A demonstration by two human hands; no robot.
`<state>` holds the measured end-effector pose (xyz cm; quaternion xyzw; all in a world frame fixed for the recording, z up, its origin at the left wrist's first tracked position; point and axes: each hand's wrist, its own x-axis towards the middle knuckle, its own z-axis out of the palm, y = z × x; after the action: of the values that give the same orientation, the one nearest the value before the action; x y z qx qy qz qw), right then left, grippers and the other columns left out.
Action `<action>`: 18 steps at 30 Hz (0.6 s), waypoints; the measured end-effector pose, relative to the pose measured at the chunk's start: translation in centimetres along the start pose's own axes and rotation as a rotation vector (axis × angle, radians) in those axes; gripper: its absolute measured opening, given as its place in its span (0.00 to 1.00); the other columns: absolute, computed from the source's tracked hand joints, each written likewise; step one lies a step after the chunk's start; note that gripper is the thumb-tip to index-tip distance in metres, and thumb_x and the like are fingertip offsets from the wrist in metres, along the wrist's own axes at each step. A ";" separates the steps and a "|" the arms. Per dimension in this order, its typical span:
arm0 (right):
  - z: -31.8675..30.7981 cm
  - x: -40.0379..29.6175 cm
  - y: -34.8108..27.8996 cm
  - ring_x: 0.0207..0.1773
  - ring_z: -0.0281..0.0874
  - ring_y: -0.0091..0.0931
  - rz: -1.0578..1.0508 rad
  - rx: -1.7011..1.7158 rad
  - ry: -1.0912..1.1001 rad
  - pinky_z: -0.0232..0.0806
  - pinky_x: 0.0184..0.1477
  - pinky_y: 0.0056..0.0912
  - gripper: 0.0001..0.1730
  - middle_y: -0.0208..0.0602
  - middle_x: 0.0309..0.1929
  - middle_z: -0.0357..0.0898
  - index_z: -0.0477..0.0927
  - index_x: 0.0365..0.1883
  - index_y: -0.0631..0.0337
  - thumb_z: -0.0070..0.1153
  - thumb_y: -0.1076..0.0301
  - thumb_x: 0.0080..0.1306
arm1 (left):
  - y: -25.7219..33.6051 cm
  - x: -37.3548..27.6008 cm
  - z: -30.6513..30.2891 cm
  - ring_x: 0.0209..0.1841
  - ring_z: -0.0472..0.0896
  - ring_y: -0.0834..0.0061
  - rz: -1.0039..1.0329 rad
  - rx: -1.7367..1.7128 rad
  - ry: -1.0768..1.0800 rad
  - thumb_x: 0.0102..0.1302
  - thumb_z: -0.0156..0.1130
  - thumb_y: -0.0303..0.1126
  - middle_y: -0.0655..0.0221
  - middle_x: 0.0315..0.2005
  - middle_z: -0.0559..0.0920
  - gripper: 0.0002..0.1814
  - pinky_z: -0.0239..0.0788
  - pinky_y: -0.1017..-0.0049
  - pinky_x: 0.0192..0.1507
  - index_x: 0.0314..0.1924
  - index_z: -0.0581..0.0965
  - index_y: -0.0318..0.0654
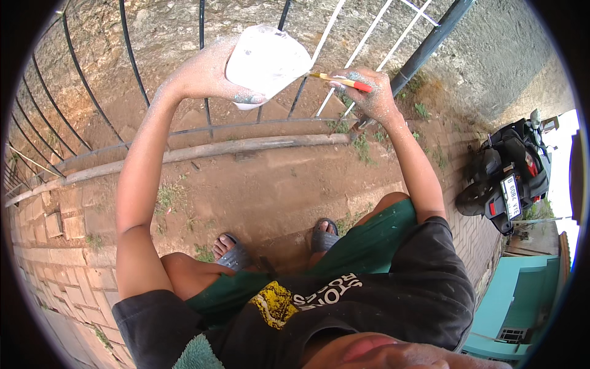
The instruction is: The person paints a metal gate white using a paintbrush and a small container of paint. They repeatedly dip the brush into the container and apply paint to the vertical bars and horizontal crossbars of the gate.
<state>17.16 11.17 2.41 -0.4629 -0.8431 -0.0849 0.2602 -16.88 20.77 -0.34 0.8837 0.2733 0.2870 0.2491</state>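
Observation:
My left hand (pixel 216 76), speckled with paint, grips a white container (pixel 267 62) whose contents cannot be told apart in the glare. A slim paintbrush (pixel 343 81) with a red-tipped wooden handle is held in my right hand (pixel 368 92). Its bristle end meets or lies just in front of the container's right edge. Behind both hands stands a metal bar fence (pixel 203 27). Its bars on the left are black, while several bars (pixel 364 39) on the right are white. A thick dark post (pixel 415 50) leans beside the white bars.
A pipe-like rail (pixel 230 146) runs along the ground below the fence. Soil, weeds (pixel 170 196) and paving bricks (pixel 69 276) surround my sandalled feet. A rough wall (pixel 498 55) rises behind. At the right, a black motorcycle (pixel 507 170) is parked near a turquoise building (pixel 502 295).

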 end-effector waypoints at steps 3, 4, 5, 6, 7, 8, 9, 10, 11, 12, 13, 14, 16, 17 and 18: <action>-1.3 1.3 1.7 0.36 0.85 0.25 0.027 -0.036 0.454 0.75 0.37 0.28 0.07 0.30 0.38 0.87 0.88 0.38 0.55 0.67 0.67 0.61 | 0.0 0.3 0.1 0.61 0.76 0.59 0.067 -0.051 0.018 0.37 0.78 0.61 0.53 0.58 0.77 0.59 0.67 0.62 0.63 0.68 0.67 0.40; -1.9 1.5 2.2 0.37 0.86 0.26 -0.101 -0.089 0.571 0.76 0.38 0.27 0.07 0.33 0.39 0.87 0.87 0.37 0.59 0.68 0.71 0.60 | 0.3 0.3 0.1 0.61 0.76 0.58 0.052 -0.055 0.006 0.37 0.79 0.61 0.53 0.58 0.77 0.59 0.67 0.62 0.63 0.68 0.67 0.40; -2.2 1.3 2.3 0.38 0.86 0.27 -0.119 -0.086 0.637 0.76 0.39 0.27 0.07 0.34 0.38 0.88 0.87 0.37 0.60 0.68 0.72 0.60 | 0.8 0.3 0.2 0.61 0.76 0.58 0.037 -0.059 -0.006 0.37 0.79 0.61 0.53 0.58 0.77 0.59 0.67 0.62 0.64 0.68 0.67 0.40; -2.1 0.9 1.8 0.41 0.86 0.28 -0.017 0.033 0.543 0.76 0.44 0.28 0.07 0.37 0.39 0.87 0.87 0.39 0.62 0.67 0.74 0.61 | 1.2 0.2 0.2 0.61 0.76 0.58 0.018 -0.061 -0.015 0.37 0.79 0.61 0.53 0.58 0.77 0.59 0.67 0.62 0.64 0.68 0.67 0.39; -1.9 0.5 1.3 0.45 0.86 0.29 0.084 0.151 0.446 0.75 0.48 0.29 0.08 0.40 0.40 0.87 0.86 0.40 0.64 0.66 0.77 0.61 | 1.1 0.1 0.0 0.61 0.76 0.58 0.015 -0.053 -0.029 0.37 0.79 0.61 0.53 0.58 0.77 0.59 0.67 0.62 0.64 0.68 0.67 0.39; -1.6 0.6 1.0 0.45 0.86 0.28 0.177 0.094 0.284 0.75 0.48 0.28 0.08 0.40 0.40 0.87 0.86 0.40 0.64 0.66 0.77 0.61 | 0.9 0.1 -0.1 0.61 0.76 0.58 0.012 -0.045 -0.043 0.37 0.79 0.61 0.53 0.58 0.77 0.59 0.67 0.62 0.63 0.68 0.67 0.40; -1.5 0.9 0.5 0.45 0.86 0.28 0.269 0.035 0.119 0.75 0.48 0.28 0.08 0.40 0.40 0.87 0.86 0.39 0.64 0.65 0.77 0.61 | 0.7 0.0 -0.1 0.61 0.76 0.58 0.011 -0.040 -0.057 0.38 0.78 0.60 0.53 0.58 0.77 0.59 0.67 0.62 0.63 0.68 0.67 0.40; -1.4 1.0 0.2 0.45 0.86 0.27 0.359 -0.024 -0.048 0.75 0.48 0.28 0.07 0.40 0.40 0.87 0.86 0.39 0.65 0.65 0.77 0.61 | 0.6 0.0 0.1 0.60 0.76 0.58 0.020 -0.036 -0.035 0.38 0.78 0.60 0.53 0.58 0.77 0.59 0.67 0.62 0.63 0.68 0.66 0.40; -1.5 1.1 0.3 0.45 0.86 0.27 0.274 -0.009 0.103 0.75 0.48 0.28 0.07 0.40 0.40 0.87 0.86 0.39 0.65 0.65 0.77 0.62 | 0.5 0.0 0.3 0.60 0.76 0.58 0.028 -0.032 -0.013 0.38 0.78 0.60 0.53 0.58 0.78 0.59 0.68 0.62 0.63 0.68 0.66 0.40; -1.6 1.3 0.6 0.45 0.85 0.27 0.189 0.003 0.253 0.75 0.48 0.28 0.07 0.40 0.41 0.87 0.86 0.39 0.65 0.65 0.77 0.62 | 0.5 0.1 0.5 0.60 0.76 0.58 0.039 -0.030 0.010 0.38 0.78 0.60 0.53 0.57 0.78 0.58 0.68 0.61 0.62 0.69 0.66 0.41; -1.7 1.5 1.0 0.45 0.85 0.26 0.101 0.014 0.403 0.75 0.47 0.28 0.07 0.40 0.41 0.87 0.86 0.39 0.65 0.65 0.76 0.62 | 0.6 0.3 0.5 0.60 0.76 0.58 0.033 -0.026 -0.010 0.38 0.78 0.60 0.53 0.58 0.78 0.58 0.68 0.61 0.62 0.69 0.66 0.41; -1.9 1.6 1.8 0.45 0.86 0.26 -0.012 0.060 0.564 0.75 0.47 0.28 0.07 0.39 0.41 0.87 0.86 0.40 0.65 0.65 0.75 0.63 | 0.9 0.4 0.6 0.60 0.76 0.58 0.027 -0.022 -0.030 0.38 0.78 0.60 0.53 0.58 0.78 0.58 0.68 0.61 0.62 0.69 0.66 0.42; -2.9 2.3 1.0 0.44 0.86 0.28 -0.044 -0.038 0.619 0.76 0.47 0.30 0.08 0.38 0.41 0.87 0.86 0.40 0.64 0.66 0.75 0.62 | 0.9 0.4 0.6 0.60 0.76 0.58 0.024 -0.010 -0.038 0.38 0.78 0.60 0.54 0.58 0.78 0.58 0.68 0.61 0.62 0.69 0.66 0.43; -2.9 2.6 0.8 0.44 0.86 0.29 -0.106 -0.086 0.621 0.77 0.47 0.30 0.08 0.38 0.41 0.87 0.86 0.40 0.63 0.66 0.76 0.61 | 0.4 0.2 0.7 0.60 0.76 0.58 0.032 -0.007 -0.028 0.38 0.78 0.60 0.54 0.58 0.78 0.58 0.69 0.61 0.62 0.69 0.66 0.43; -2.2 2.2 1.1 0.44 0.86 0.30 -0.124 -0.130 0.505 0.77 0.47 0.30 0.09 0.37 0.41 0.87 0.87 0.40 0.60 0.66 0.75 0.60 | 0.2 0.3 0.9 0.61 0.76 0.58 0.048 -0.009 -0.021 0.38 0.78 0.60 0.54 0.58 0.78 0.58 0.69 0.61 0.62 0.69 0.67 0.43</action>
<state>17.90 12.55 5.27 -0.3901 -0.7711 -0.2675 0.4262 -16.02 20.61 -0.75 0.8919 0.2482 0.2847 0.2489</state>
